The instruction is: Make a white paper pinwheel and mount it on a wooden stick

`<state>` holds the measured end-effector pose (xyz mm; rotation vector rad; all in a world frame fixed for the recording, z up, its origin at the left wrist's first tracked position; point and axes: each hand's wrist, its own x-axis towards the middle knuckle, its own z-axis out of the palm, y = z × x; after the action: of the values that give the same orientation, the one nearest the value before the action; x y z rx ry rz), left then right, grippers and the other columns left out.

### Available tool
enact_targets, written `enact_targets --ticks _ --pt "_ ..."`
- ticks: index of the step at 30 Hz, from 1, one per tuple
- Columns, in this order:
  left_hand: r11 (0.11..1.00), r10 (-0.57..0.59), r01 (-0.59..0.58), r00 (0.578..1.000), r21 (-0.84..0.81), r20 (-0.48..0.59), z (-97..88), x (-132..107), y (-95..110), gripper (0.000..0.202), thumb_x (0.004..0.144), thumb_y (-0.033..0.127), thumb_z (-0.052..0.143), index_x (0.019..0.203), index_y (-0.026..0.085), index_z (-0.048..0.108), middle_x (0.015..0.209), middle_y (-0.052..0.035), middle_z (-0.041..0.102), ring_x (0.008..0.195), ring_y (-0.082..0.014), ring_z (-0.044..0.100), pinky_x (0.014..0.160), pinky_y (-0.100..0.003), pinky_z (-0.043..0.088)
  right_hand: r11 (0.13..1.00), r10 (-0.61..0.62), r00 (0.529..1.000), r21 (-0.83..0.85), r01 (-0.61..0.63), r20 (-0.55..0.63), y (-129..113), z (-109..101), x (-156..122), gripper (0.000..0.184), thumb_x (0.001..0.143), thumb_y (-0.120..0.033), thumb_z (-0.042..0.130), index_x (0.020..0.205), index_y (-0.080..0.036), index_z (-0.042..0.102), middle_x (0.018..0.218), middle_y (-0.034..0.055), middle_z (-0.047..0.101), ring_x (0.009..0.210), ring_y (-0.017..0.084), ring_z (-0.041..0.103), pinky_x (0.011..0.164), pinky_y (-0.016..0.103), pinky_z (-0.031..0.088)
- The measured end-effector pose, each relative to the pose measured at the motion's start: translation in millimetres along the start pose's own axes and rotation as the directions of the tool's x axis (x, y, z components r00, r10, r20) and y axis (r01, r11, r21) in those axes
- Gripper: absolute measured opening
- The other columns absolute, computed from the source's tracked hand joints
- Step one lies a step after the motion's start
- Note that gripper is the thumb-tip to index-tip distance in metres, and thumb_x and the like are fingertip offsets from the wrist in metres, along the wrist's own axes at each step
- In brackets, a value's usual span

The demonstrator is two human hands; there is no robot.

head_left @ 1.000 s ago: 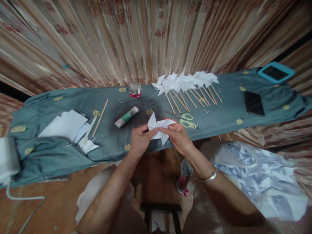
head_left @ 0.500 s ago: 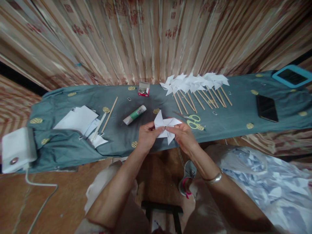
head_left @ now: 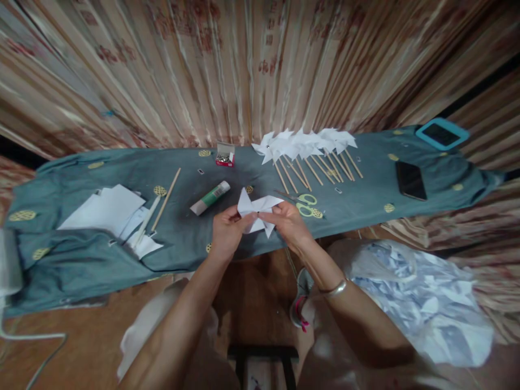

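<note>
A white folded paper pinwheel (head_left: 257, 205) is held between my two hands over the table's front edge. My left hand (head_left: 229, 230) pinches its left side, and my right hand (head_left: 289, 223) pinches its right side. Both thumbs press at its middle, where a small dark spot shows. Just right of my right hand lie green-handled scissors (head_left: 305, 205). Beyond my left hand a green and white glue stick (head_left: 210, 198) lies on its side. Further back stands an open red box (head_left: 225, 157) of small metal pieces, perhaps pushpins.
Several finished paper pinwheels (head_left: 304, 144) on wooden sticks lie in a row at the back. White paper sheets (head_left: 106, 210), a pen-like white tool (head_left: 147, 218) and a loose stick (head_left: 166, 199) lie left. A phone (head_left: 411, 180) and blue-framed device (head_left: 442, 134) lie right; a bag of paper pieces (head_left: 414, 298) sits below.
The whole view has shifted, so the table's things appear further left. Both hands keep hold of the paper pinwheel, with the thumbs still at its middle.
</note>
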<state>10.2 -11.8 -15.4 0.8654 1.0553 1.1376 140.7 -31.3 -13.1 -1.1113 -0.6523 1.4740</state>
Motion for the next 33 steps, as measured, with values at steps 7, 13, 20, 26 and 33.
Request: enact_targets --ticks 7,13,20,26,33 --pt "1.0 -0.008 0.008 1.0 0.003 -0.01 4.4 0.7 -1.5 0.035 0.04 0.027 0.088 0.07 0.015 0.075 0.066 -0.0011 0.072 0.057 -0.013 0.059 0.059 -0.026 0.048 1.0 0.001 1.0 -0.018 -0.001 0.023 -4.2 -8.3 2.1 0.046 0.044 -0.023 0.087 0.084 -0.02 0.064 0.067 -0.005 0.07 0.061 0.015 0.065 0.067 0.029 0.052" --pt "0.998 -0.003 0.004 1.0 0.069 -0.018 5.6 1.8 -2.4 0.036 0.04 0.029 0.088 0.07 0.014 0.075 0.062 -0.0009 0.071 0.052 -0.0117 0.057 0.054 -0.024 0.046 1.0 -0.021 0.998 -0.016 0.022 0.066 -7.0 -12.8 1.7 0.041 0.045 -0.024 0.087 0.08 -0.021 0.065 0.067 -0.0052 0.071 0.062 0.014 0.065 0.066 0.027 0.053" --pt "0.996 -0.033 0.033 0.999 0.085 0.0 4.1 6.4 -6.5 0.036 0.04 0.031 0.089 0.069 0.015 0.075 0.06 -0.0004 0.07 0.051 -0.0113 0.056 0.052 -0.024 0.045 1.0 -0.029 0.998 -0.001 0.029 0.064 -3.6 -15.8 3.3 0.043 0.045 -0.03 0.087 0.08 -0.021 0.064 0.069 -0.0048 0.072 0.065 0.014 0.065 0.066 0.026 0.054" --pt "0.996 -0.074 0.073 0.997 0.042 0.002 4.5 11.3 -13.5 0.04 0.038 0.035 0.09 0.069 0.015 0.073 0.063 -0.0021 0.072 0.054 -0.0137 0.06 0.057 -0.027 0.049 1.0 0.016 0.999 0.023 -0.017 0.039 2.5 -17.3 8.6 0.049 0.042 -0.027 0.088 0.084 -0.021 0.063 0.069 -0.0055 0.071 0.063 0.013 0.065 0.066 0.025 0.053" --pt "0.995 -0.082 0.082 0.997 0.063 -0.003 0.8 18.7 -16.3 0.044 0.035 0.038 0.091 0.068 0.015 0.071 0.061 -0.0012 0.07 0.053 -0.0137 0.058 0.057 -0.027 0.048 0.999 0.031 0.999 0.006 -0.031 0.028 4.7 -14.9 15.5 0.052 0.042 -0.034 0.089 0.085 -0.022 0.062 0.068 -0.0058 0.07 0.063 0.015 0.065 0.065 0.027 0.053"
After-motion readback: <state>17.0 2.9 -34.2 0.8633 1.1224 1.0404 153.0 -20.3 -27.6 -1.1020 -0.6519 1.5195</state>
